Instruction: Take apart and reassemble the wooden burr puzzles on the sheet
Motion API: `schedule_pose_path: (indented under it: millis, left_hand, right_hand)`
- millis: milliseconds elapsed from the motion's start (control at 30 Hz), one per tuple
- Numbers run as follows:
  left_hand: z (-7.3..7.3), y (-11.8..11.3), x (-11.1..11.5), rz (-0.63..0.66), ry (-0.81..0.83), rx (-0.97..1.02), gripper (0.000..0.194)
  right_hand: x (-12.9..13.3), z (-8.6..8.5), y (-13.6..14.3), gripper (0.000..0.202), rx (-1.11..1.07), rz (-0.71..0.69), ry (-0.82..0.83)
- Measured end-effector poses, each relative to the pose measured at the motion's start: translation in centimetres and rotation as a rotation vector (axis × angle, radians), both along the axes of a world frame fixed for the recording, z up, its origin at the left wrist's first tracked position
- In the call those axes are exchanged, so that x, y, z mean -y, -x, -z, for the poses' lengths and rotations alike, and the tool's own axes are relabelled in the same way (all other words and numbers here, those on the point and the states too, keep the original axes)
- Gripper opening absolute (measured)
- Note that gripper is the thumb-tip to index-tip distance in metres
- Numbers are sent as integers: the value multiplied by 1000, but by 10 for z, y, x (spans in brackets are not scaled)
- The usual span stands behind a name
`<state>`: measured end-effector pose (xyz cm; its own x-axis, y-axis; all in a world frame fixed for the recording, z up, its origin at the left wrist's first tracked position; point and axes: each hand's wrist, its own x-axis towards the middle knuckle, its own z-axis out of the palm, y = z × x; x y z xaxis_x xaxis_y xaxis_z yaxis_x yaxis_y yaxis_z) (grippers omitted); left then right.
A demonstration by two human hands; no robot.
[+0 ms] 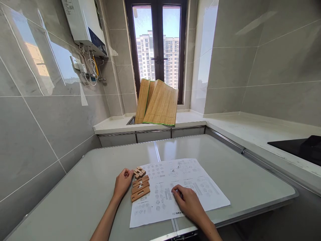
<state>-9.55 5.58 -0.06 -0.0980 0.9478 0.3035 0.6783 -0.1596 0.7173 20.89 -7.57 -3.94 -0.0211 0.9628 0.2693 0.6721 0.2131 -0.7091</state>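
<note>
My left hand (123, 183) rests on the table at the left edge of the printed sheet. Its fingers are curled in, with no object showing between them, and the fingertips lie right beside a cluster of small notched wooden pieces (139, 172). Just below that cluster lie several flat wooden bars with slots (140, 194), partly on the paper; the nearest bears a dark mark like a 2. On the right part of the large white printed sheet (165, 217) sits my right hand (187, 200), fingers bent and closed, nothing visible in them.
The pale folding table (100, 174) has a metal seam down its middle. Behind it, a rolled-out bamboo mat (162, 103) leans on the white counter (190, 117) before a window. A black cooktop (298, 148) is at the right, a water heater (84, 25) at upper left.
</note>
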Motion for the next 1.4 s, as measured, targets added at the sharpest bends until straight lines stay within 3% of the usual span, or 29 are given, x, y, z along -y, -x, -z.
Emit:
schedule_pose_path:
  millis: [1033, 1400]
  left_hand:
    - [6, 3, -3, 3, 2, -38, 42]
    - [-1, -1, 2, -3, 16, -15, 42]
  right_hand:
    - [3, -7, 0, 42, -15, -7, 25]
    - [4, -8, 0, 40, -26, -11, 32]
